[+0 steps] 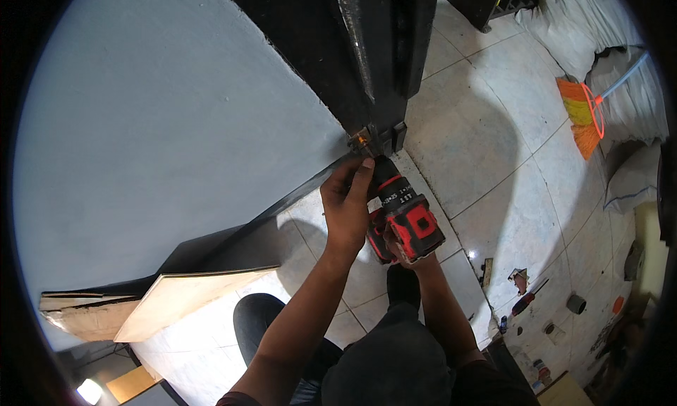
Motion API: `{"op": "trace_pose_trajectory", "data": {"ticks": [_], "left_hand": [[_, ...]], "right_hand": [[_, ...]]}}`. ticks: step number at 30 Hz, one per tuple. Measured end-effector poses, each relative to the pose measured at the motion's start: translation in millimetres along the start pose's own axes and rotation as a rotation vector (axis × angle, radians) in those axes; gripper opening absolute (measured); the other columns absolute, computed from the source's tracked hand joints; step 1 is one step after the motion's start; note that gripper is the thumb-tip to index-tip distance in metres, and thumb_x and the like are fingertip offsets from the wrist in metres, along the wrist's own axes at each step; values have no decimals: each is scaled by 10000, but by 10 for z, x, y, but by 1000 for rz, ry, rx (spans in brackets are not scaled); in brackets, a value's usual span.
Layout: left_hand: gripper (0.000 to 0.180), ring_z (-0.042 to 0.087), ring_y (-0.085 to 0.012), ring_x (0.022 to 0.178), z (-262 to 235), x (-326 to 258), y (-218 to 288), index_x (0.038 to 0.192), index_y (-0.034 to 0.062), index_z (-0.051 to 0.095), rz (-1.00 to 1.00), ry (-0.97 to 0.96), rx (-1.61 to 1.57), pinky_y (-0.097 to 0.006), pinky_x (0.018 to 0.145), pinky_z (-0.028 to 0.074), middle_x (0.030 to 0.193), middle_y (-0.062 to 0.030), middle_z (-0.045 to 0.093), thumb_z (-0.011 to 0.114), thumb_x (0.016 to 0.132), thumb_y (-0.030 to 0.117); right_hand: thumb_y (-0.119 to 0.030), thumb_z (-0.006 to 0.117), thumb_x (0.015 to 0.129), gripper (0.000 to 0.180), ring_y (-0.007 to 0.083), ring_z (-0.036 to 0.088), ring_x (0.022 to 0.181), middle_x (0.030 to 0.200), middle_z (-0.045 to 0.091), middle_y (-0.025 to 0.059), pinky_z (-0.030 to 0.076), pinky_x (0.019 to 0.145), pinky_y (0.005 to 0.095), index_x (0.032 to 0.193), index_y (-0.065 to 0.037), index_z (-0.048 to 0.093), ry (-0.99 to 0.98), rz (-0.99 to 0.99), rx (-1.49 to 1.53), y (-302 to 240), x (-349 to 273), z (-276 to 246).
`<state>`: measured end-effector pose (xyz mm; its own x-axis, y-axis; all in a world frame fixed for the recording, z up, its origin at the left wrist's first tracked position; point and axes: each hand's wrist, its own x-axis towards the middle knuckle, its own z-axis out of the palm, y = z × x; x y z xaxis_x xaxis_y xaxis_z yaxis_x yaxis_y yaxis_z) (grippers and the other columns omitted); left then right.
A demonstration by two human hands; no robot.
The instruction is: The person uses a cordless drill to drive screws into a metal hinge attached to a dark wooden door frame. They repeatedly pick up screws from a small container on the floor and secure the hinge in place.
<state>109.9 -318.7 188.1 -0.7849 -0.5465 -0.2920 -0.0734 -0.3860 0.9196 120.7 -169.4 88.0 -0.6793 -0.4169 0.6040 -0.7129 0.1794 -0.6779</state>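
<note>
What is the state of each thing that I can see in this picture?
Cordless drill: held up, nose against the bottom of the black frame.
Left hand: fingers at the drill's chuck.
Right hand: gripping the drill's handle, mostly hidden.
Wooden board: leaning at the wall.
Screwdriver: lying on the floor.

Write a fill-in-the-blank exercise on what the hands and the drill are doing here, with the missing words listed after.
1. The right hand grips the handle of a red and black cordless ____.
2. The left hand rests its fingertips near the tool's front end, at the foot of the ____ metal frame.
3. A screwdriver with a red handle lies on the tiled ____.
4. A pale wooden board lies to the person's ____.

Missing words: drill; black; floor; left
</note>
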Motion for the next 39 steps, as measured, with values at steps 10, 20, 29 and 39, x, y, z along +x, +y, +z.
{"op": "trace_pose_trajectory", "data": {"ticks": [10,20,29,39], "left_hand": [[451,653,-203,1076,-68,-16,-58,1309,-28,559,-61,-219,44,-365,947,529,1175,-130,666,592,1017,315],[575,566,-241,1232,-703,-226,-665,1375,-53,521,-77,-111,529,-356,1070,414,1309,-191,604,440,1066,424],[775,540,-305,1282,-822,-437,-1322,1424,93,461,-490,-151,-388,-482,1070,443,1401,-139,547,370,967,713],[859,649,-291,1119,-769,-485,-1313,1380,92,499,-570,-84,-557,-417,874,571,1280,-146,627,258,937,788]], "right_hand": [[-154,808,679,375,267,690,799,960,699,95,535,705,368,1029,-72,704,-117,184,206,131,192,-175],[-141,785,785,273,271,673,908,1004,726,53,467,815,410,1048,-129,712,-83,376,284,126,-161,219],[-147,773,811,271,266,681,957,1070,724,53,454,875,446,1074,-134,711,-23,519,440,-50,-153,225],[-208,658,849,310,277,658,1111,1198,702,38,412,954,547,1151,-168,719,-326,709,480,27,-369,218]]}}
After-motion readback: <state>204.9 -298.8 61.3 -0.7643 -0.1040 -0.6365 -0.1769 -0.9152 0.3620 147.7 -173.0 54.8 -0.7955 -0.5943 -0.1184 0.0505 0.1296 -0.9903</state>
